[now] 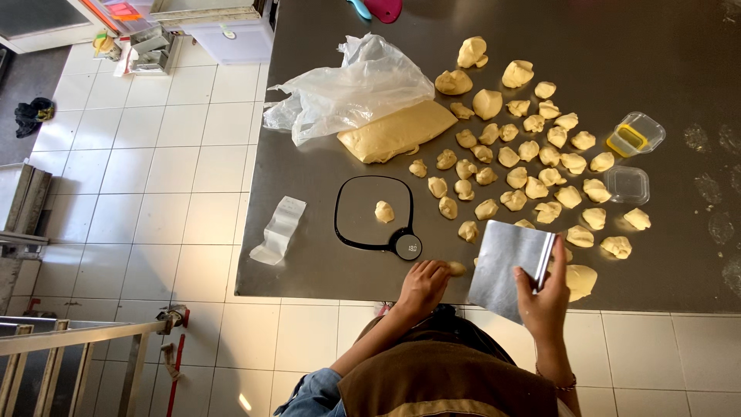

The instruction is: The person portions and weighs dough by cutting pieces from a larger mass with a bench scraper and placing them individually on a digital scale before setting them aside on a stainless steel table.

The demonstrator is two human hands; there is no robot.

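My left hand [423,284] rests on the steel table [309,255] near its front edge, fingers closed on a small dough piece [457,269]. My right hand [544,297] grips a flat metal bench scraper [509,266] by its handle, held tilted above the table edge. Just ahead of my left hand lies a black-rimmed kitchen scale [374,212] with one dough piece [384,211] on it. A large slab of yellow dough [395,131] lies beyond the scale, partly under a clear plastic bag [351,89]. A bigger dough lump [580,279] sits right of the scraper.
Several small dough portions [525,166] are spread over the table's middle. A small clear container [635,133] and its lid [627,184] stand at the right. A folded plastic strip [279,229] hangs over the left edge. White tiled floor [154,154] lies left, a metal railing [85,336] at bottom left.
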